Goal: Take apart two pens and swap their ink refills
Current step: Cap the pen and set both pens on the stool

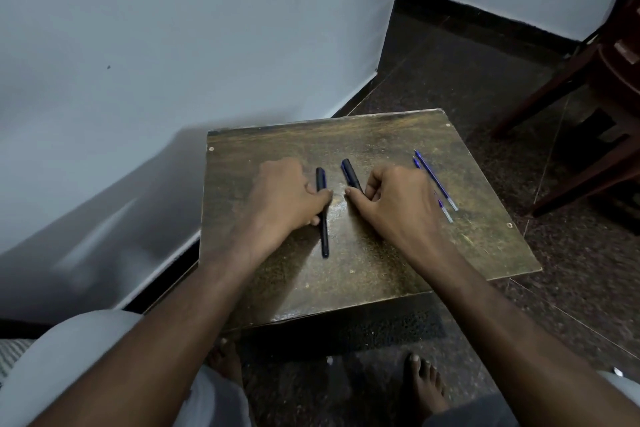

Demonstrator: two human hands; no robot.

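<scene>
Two dark pens lie on a small brown wooden table [381, 274]. The left pen [322, 215] points almost straight away from me, and my left hand [287, 198] rests on the table with its fingers closed around the pen's middle. The right pen [351, 176] lies tilted, and my right hand [398, 201] has its thumb and fingers closed on the near end; the rest of that pen is hidden under the hand. Two thin blue ink refills [437, 180] lie side by side to the right of my right hand, the nearer one partly hidden by it.
A white wall stands to the left and behind the table. A dark wooden chair [595, 87] is at the far right on the dark speckled floor. My bare feet [424, 385] are below the table's near edge.
</scene>
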